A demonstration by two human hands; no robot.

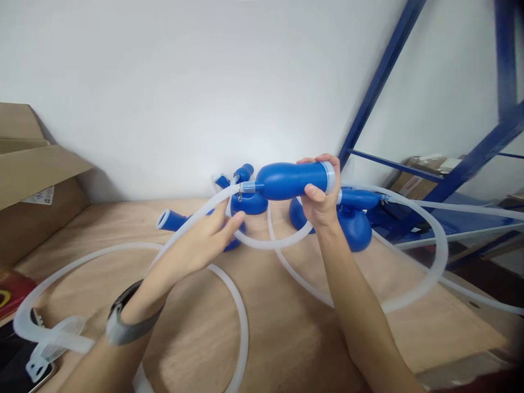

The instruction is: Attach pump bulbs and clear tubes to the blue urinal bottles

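A blue bottle-shaped vessel [282, 181] with a translucent collar at its right end is held level above the table. My right hand [321, 199] is closed around that end, thumb in front. At the vessel's left end, a translucent hose [204, 206] fits over a narrow neck, with a small metal clamp [240, 192] around the joint. My left hand [213, 232] is just below the clamp, beside the hose; its thumb stretches out, apart from the fingers. Those fingertips are partly hidden by the hose, and I cannot tell whether they touch it.
Several similar blue vessels [355, 226] with hoses lie behind on the wooden table [282, 333]. An open cardboard box [45, 191] stands at left, near a phone [20, 355] and a translucent strap [57, 346]. A blue metal rack [380, 82] rises at right; a white wall closes the back.
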